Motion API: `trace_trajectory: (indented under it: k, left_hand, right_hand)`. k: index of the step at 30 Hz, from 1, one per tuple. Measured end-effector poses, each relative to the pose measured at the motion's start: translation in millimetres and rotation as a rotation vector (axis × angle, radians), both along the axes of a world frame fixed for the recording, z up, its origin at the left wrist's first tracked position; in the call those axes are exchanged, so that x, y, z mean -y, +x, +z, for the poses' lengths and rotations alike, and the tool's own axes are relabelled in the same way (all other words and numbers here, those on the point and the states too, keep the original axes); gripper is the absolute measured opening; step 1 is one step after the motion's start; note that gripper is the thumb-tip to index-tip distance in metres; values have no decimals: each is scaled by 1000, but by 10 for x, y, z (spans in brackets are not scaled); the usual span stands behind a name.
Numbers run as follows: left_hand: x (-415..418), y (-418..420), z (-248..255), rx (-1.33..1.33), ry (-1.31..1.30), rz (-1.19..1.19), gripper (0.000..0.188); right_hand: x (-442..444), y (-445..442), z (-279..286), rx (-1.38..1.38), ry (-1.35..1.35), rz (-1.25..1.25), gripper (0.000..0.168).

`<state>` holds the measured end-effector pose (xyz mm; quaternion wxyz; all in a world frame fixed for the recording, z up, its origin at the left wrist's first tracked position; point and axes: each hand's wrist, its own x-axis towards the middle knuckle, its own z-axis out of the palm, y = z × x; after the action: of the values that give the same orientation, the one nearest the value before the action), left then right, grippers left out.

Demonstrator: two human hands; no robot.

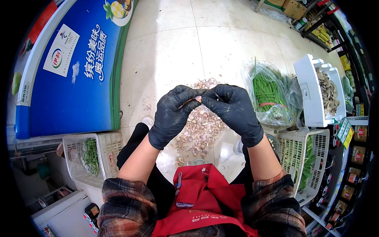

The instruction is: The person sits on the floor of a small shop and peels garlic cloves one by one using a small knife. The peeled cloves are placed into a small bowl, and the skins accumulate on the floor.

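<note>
Both my hands wear black gloves and meet in front of me above the floor. Between the thumb and finger of my left hand [174, 114] is a pinkish garlic clove [198, 99]. The fingertips of my right hand [234, 111] touch the clove's other side. A thin, shiny dark object [218, 97] sticks out among the right fingers; whether it is a blade cannot be told. Below the hands, a heap of papery garlic skins [201, 129] spreads over the tiles. Garlic bulbs [209, 83] lie at its far end, partly hidden by the hands.
A blue chest freezer [74, 97] stands at left, above a white crate [109, 151] beside green stalks. On the right are bagged green stalks [266, 91], a white foam box [308, 91] of mushrooms and a plastic crate [316, 166] of leafy greens. Shelves line the right edge.
</note>
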<state>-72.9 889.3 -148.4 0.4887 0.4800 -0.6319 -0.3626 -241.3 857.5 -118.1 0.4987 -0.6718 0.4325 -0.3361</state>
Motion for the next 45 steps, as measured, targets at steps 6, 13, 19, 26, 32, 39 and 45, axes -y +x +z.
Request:
trace_trajectory:
  k: [6,13,19,26,32,39,45]
  left_hand:
    - [8,15,86,342,-110,-1,22]
    - [2,28,48,306,-107,-61,24]
    - [-2,-52,35,-286,228,-18,26]
    - [51,73,120,-643,445,-12,28]
    - [-56,-32,66,-160,176,100,22]
    - [-32,-7,97,361,-145,152,16]
    - [-48,-3,101,547,-231,140,16]
  right_hand:
    - [0,-25,75,-106,71,34,20]
    - [34,-36,-87,-14,54,92,20]
    - [32,38,-121,253,298,12,9]
    - [29,-33,-12,336,235,-22,4]
    - [50,43,-57,15,-391,-16,12]
    - [28,4,56,-153,-471,37,11]
    - [18,6,32,-232,-542,44,11]
